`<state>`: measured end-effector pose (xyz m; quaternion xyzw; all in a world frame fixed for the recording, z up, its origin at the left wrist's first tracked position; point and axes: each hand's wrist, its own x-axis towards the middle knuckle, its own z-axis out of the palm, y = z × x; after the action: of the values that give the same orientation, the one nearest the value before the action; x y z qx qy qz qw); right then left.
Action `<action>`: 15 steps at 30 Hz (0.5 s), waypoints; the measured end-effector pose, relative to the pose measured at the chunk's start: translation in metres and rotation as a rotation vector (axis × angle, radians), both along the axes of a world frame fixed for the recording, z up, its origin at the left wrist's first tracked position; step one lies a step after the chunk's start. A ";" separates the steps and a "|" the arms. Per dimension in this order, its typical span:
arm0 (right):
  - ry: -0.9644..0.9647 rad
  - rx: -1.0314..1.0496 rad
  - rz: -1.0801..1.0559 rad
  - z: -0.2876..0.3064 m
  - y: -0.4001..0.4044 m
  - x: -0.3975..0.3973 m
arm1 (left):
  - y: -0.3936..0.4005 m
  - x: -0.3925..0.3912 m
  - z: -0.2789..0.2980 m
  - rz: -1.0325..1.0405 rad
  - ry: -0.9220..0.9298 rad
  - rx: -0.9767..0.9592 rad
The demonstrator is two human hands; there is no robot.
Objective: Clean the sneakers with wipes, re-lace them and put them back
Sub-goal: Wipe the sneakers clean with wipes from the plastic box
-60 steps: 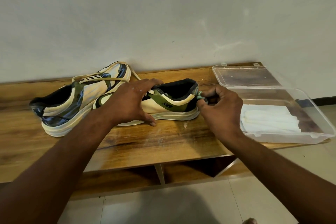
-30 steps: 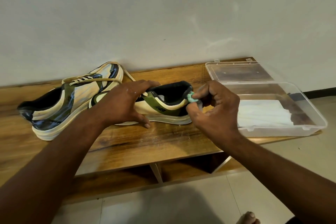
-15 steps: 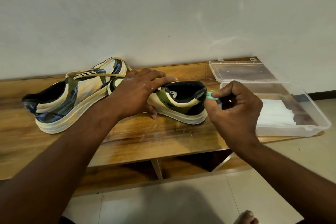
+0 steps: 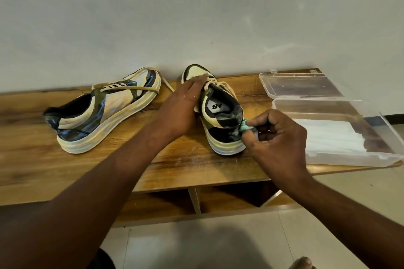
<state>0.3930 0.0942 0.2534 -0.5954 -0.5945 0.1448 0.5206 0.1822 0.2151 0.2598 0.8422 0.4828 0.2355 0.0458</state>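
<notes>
On the wooden desk (image 4: 65, 172) two sneakers stand against the wall. The right sneaker (image 4: 220, 113) is the landmark: its heel faces the person and its toe points toward the wall. The left hand (image 4: 181, 107) lies flat along this sneaker's left flank, fingers straight, grip wide and holding nothing. At the sneaker's heel, the right hand (image 4: 277, 135) pinches a small balled green wipe (image 4: 244, 127), pressing it against the heel. The left sneaker (image 4: 102, 111) lies well to the left, laces loose. To the right sits an open clear plastic box (image 4: 328, 159) with white wipes (image 4: 328, 135) inside.
</notes>
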 end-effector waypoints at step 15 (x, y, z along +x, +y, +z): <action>0.170 0.001 -0.100 0.010 -0.003 -0.011 | -0.079 0.036 -0.030 0.019 -0.439 -0.339</action>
<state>0.3820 0.0915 0.2639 -0.6096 -0.5177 0.1683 0.5762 0.2181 0.1360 0.2301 0.7467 0.5018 0.3285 0.2875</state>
